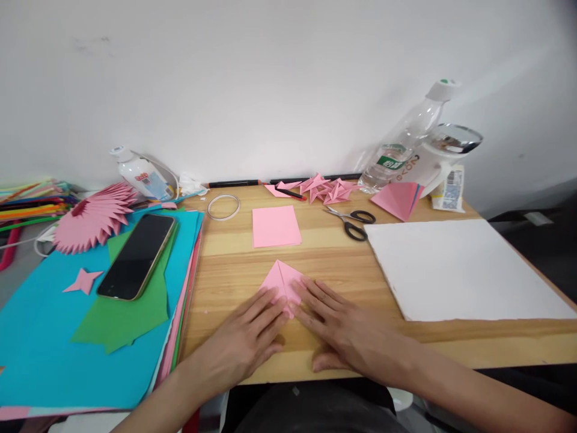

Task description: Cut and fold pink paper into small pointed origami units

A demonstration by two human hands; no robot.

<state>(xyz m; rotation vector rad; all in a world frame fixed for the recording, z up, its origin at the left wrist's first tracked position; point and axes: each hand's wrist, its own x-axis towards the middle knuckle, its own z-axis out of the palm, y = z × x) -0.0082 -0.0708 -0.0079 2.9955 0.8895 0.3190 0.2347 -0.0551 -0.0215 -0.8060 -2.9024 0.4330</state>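
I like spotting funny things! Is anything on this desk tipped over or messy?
Yes. The clear water bottle at the back right leans tilted instead of standing upright. A small white bottle at the back left lies on its side. Both hands, left and right, press flat on the folded pink paper.

We have both bare forearms coming up from the lower edge of the view and angling inward, so that our hands meet near the middle, low in the frame. Our left hand [246, 337] lies palm down and flat, its fingers [270, 304] stretched forward and slightly to the right, the thumb tucked along the inner side. Our right hand [347, 334] is likewise flat and palm down, its fingers [315, 294] spread and pointing up and to the left, fingertips almost touching those of the left hand, the thumb resting low near the body.
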